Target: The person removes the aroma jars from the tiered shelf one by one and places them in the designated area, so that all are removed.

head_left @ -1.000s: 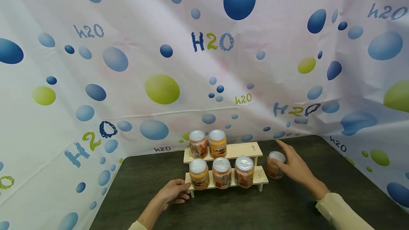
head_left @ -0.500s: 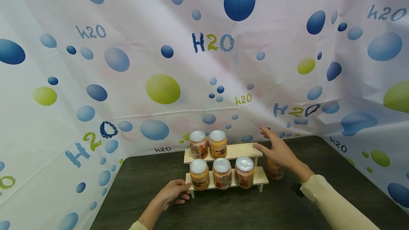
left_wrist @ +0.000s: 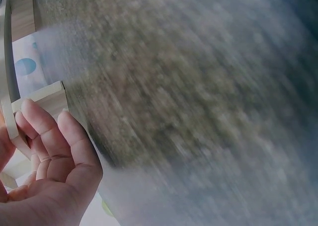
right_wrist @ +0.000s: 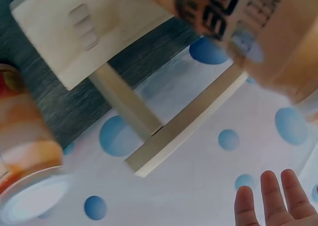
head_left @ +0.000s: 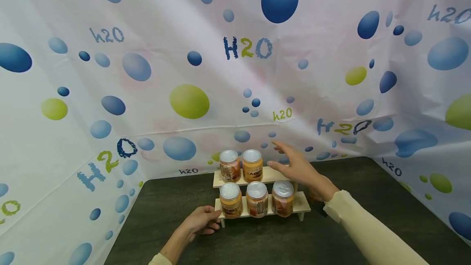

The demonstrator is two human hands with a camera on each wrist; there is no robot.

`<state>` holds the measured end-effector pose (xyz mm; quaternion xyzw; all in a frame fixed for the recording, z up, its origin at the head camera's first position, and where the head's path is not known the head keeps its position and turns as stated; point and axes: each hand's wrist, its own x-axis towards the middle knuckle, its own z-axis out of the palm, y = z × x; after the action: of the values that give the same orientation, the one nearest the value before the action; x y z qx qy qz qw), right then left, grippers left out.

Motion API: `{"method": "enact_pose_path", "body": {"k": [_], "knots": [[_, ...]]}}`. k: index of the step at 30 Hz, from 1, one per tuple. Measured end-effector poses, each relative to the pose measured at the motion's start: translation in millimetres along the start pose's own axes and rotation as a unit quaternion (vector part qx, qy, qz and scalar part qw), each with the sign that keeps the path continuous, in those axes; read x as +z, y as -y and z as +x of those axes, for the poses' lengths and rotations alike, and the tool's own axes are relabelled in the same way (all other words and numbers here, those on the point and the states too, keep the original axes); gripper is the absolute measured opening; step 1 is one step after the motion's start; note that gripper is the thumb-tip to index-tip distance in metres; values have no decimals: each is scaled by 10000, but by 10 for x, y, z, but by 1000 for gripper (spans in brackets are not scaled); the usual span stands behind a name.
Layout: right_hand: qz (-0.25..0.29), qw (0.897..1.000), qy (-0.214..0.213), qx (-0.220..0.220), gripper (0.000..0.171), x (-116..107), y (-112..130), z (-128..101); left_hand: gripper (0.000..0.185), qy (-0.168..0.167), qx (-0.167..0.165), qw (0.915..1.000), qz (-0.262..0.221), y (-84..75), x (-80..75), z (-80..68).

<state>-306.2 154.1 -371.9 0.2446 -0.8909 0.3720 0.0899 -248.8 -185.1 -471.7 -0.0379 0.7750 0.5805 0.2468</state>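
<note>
A two-tier wooden rack [head_left: 299, 203] stands on the dark table [head_left: 176, 216]. Two orange jars with silver lids [head_left: 252, 165] sit on its upper shelf and three [head_left: 256, 199] on the lower one. My left hand [head_left: 207, 217] grips the rack's lower left end; in the left wrist view its fingers [left_wrist: 47, 141] curl against the wooden edge [left_wrist: 47, 98]. My right hand [head_left: 285, 160] hovers with spread fingers over the bare right part of the upper shelf and holds nothing. Another jar [head_left: 313, 194] on the table is mostly hidden behind that wrist, but it shows in the right wrist view [right_wrist: 25, 151] under the shelf [right_wrist: 84, 32].
A white bubble-print sheet [head_left: 184, 101] marked "H2O" walls the table at the back and on both sides. Bare dark table top lies in front of the rack and to its right [head_left: 368, 183].
My right hand has left the jar on the table and moved up and to the left over the upper shelf. The left hand has stayed on the rack.
</note>
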Motion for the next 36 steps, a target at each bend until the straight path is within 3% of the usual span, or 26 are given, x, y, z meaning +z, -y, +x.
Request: {"method": "enact_pose_path", "body": {"k": [13, 36], "knots": [[-328, 9986, 263, -332, 68, 188, 182, 154, 37, 57, 33, 9999, -95, 0, -11, 19], [-487, 9954, 725, -394, 63, 356, 235, 316, 40, 31, 49, 10000, 20, -21, -10, -4]]}}
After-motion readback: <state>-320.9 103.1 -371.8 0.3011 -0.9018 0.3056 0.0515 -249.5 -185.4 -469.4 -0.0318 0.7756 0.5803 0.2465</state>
